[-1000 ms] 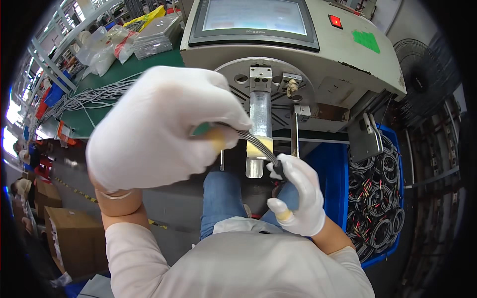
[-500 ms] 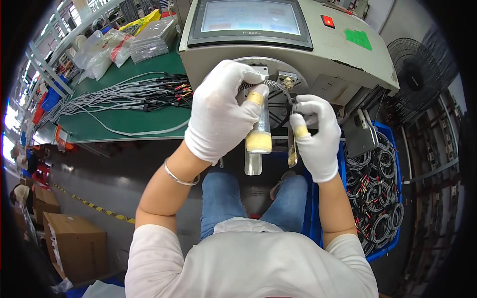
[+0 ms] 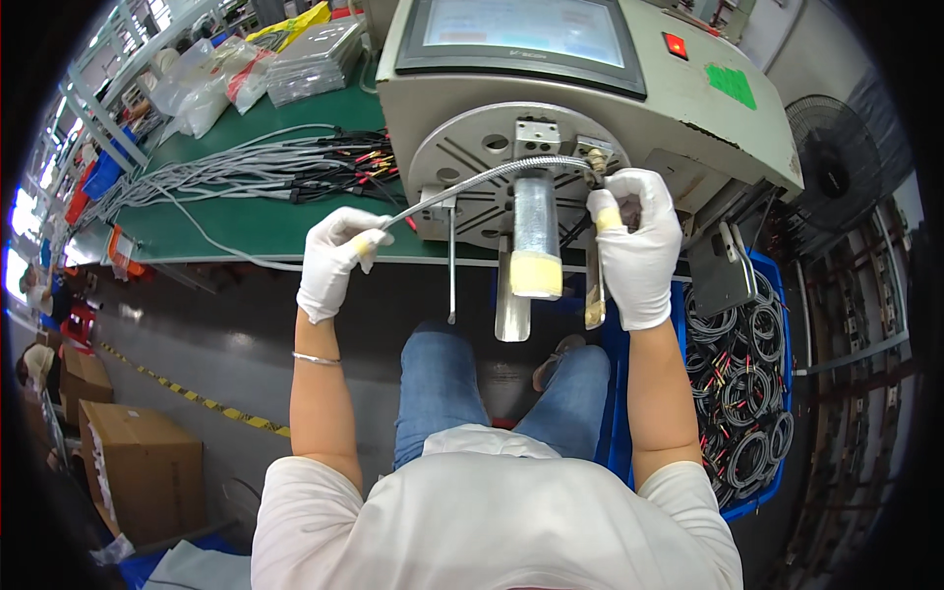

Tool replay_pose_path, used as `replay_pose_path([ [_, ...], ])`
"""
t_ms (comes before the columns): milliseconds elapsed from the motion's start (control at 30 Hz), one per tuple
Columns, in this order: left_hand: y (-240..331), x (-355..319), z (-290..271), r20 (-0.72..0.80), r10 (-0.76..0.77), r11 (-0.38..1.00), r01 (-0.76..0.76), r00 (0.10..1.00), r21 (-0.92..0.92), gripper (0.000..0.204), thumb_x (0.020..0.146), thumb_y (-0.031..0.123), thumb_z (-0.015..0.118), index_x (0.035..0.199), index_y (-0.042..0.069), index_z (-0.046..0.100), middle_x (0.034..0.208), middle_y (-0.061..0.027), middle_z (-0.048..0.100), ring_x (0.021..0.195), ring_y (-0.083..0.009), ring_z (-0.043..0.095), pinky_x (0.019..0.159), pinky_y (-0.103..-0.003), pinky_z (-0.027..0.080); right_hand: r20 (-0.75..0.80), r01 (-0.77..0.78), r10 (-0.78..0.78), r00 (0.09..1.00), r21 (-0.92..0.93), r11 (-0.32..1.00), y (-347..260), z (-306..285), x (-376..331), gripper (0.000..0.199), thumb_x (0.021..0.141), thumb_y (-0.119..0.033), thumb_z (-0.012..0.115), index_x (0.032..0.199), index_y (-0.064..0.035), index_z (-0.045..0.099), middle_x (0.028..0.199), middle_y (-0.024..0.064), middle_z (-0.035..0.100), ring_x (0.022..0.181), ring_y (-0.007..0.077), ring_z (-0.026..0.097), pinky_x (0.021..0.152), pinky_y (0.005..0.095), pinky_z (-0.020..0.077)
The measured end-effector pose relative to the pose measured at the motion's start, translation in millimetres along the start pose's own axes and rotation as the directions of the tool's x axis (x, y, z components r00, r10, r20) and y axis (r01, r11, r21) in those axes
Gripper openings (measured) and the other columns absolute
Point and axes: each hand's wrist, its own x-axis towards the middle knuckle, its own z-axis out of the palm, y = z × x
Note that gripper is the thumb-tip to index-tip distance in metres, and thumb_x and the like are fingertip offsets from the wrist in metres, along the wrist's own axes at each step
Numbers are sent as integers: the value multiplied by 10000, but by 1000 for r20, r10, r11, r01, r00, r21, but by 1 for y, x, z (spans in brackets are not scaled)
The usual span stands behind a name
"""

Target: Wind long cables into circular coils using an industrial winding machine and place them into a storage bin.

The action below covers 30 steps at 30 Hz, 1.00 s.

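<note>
A grey cable (image 3: 482, 177) with a braided look arches in front of a round slotted metal disc (image 3: 433, 162) on the machine. My left hand (image 3: 334, 264), in a white glove with a yellow-taped fingertip, pinches the cable left of the disc. The gloved right hand (image 3: 639, 246) is closed at the cable's right end, beside a small brass-coloured fitting (image 3: 596, 162); its fingers hide the tip. Below the arch, a metal cylinder (image 3: 536, 216) with a yellow-taped end juts toward me from the disc. Metal strips and a thin rod (image 3: 452, 265) stick out around it.
The machine (image 3: 708, 128) carries a screen (image 3: 521, 29) and a red switch (image 3: 676, 45). Grey cables (image 3: 236, 177) lie bundled on the green table (image 3: 236, 236) at left. A blue crate (image 3: 777, 472) of coiled cables stands right, below a black fan (image 3: 836, 157). Cardboard boxes (image 3: 147, 472) sit lower left.
My left hand has moved left and down from the cylinder, and the cable now stretches across the disc. The right hand has shifted slightly right; the view has shifted a little.
</note>
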Motion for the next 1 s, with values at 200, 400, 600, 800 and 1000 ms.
replay_pose_path([
  [200, -45, -19, -41, -10, -119, 993, 118, 993, -21, 132, 821, 44, 659, 930, -28, 643, 808, -119, 665, 571, -123, 531, 539, -243, 435, -24, -33, 37, 999, 137, 990, 0, -3, -8, 111, 853, -2, 655, 960, -18, 631, 920, 42, 624, 792, 105, 599, 733, 241, 483],
  [400, -38, -15, -43, -14, -131, 991, 131, 991, 16, 136, 825, 63, 665, 931, -18, 645, 809, -116, 665, 587, -125, 535, 550, -247, 438, -72, -199, 219, 973, 217, 956, 7, -26, -28, 151, 877, 41, 608, 1017, -12, 631, 981, 32, 640, 871, 90, 601, 791, 234, 487],
  [600, -39, -21, -53, -21, -72, 994, 71, 997, -78, 160, 830, 72, 703, 965, -7, 669, 804, -109, 686, 599, -104, 550, 563, -227, 434, -112, -324, 359, 927, 246, 914, 29, -57, -46, 94, 931, -34, 590, 1013, -9, 630, 977, 41, 641, 836, 104, 602, 781, 238, 488],
  [800, -52, -36, -55, 6, -172, 984, 172, 985, -46, 142, 825, 82, 707, 934, 2, 664, 808, -125, 684, 582, -112, 545, 556, -230, 427, -146, -406, 434, 889, 190, 894, 43, -75, -63, 112, 904, -11, 579, 1007, -6, 623, 939, 40, 635, 780, 93, 593, 752, 229, 474],
  [1000, -51, -40, -59, 37, -180, 983, 181, 983, -26, 123, 810, 50, 706, 912, -5, 666, 812, -134, 682, 589, -122, 553, 559, -234, 431, -133, -451, 480, 867, 202, 870, 51, -81, -75, 98, 908, -24, 583, 995, -4, 624, 934, 46, 635, 770, 98, 596, 743, 235, 480],
])
